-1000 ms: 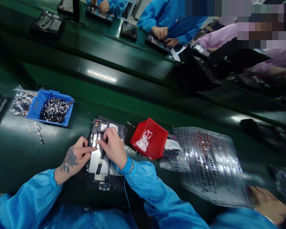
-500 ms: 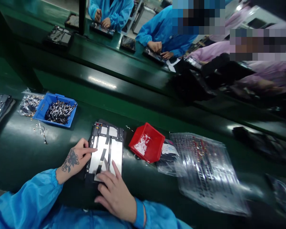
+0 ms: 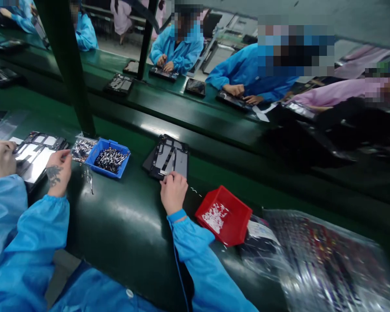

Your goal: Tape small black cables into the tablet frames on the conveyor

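Up against the belt's near edge lies an opened tablet (image 3: pixel 172 160), black-framed with grey battery panels, on top of another dark flat piece. My right hand (image 3: pixel 174 190) has its bent fingers on the tablet's near edge, gripping it. Over to the left, my tattooed left hand (image 3: pixel 59 171) is at the right edge of another opened tablet (image 3: pixel 39 158) with bright silver panels. Its fingers are drawn together, and whether they hold that edge is hidden. A co-worker's hand (image 3: pixel 0 158) rests at the left side of the same silver tablet.
Beside my left hand stand a bag of small parts (image 3: pixel 82 147) and a blue bin (image 3: pixel 121 171) of short cables. A red bin (image 3: pixel 240 216) with white bits sits right of my right hand, near clear plastic bags (image 3: pixel 338 260). A green post (image 3: pixel 66 65) rises behind.
The tablet has moved forward from in front of me to the belt's edge, with my right hand on it. My left hand has left it and gone left. The view has turned left.
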`<state>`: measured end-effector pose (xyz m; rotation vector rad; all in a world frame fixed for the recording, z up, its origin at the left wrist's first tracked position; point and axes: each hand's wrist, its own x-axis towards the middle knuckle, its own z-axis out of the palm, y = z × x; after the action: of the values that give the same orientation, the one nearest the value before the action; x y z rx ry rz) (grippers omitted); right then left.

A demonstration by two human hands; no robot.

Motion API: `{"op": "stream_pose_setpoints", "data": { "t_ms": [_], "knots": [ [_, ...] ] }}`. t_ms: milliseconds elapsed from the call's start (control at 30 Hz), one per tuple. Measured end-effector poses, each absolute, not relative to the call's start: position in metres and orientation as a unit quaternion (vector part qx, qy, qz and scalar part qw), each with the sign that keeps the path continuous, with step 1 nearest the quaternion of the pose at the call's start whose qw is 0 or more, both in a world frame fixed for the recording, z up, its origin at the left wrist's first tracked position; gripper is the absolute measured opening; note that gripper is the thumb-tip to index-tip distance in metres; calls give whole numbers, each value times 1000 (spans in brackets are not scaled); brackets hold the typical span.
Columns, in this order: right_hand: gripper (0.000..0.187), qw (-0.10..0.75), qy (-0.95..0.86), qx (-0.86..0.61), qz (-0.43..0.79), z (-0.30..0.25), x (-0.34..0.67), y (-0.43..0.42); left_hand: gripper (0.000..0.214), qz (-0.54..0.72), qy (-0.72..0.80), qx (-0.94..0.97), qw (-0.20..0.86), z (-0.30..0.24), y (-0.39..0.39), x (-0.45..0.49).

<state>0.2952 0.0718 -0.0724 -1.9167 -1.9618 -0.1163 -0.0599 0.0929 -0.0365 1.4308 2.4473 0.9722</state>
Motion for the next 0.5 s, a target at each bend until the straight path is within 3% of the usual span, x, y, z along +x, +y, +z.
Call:
{"op": "stream_pose_setpoints", "data": {
  "t_ms": [267,367,500],
  "knots": [
    [12,226,-585,-777,-49,-79,290,158,70,218,851,468,98,-48,146,-75],
    [18,242,-555,-795,-47,-78,293,179,63,209,856,457,121,-51,151,-76],
    [19,270,-560,-782,-40,-72,287,183,36,237,853,441,151,-50,148,-83]
  ]
}}
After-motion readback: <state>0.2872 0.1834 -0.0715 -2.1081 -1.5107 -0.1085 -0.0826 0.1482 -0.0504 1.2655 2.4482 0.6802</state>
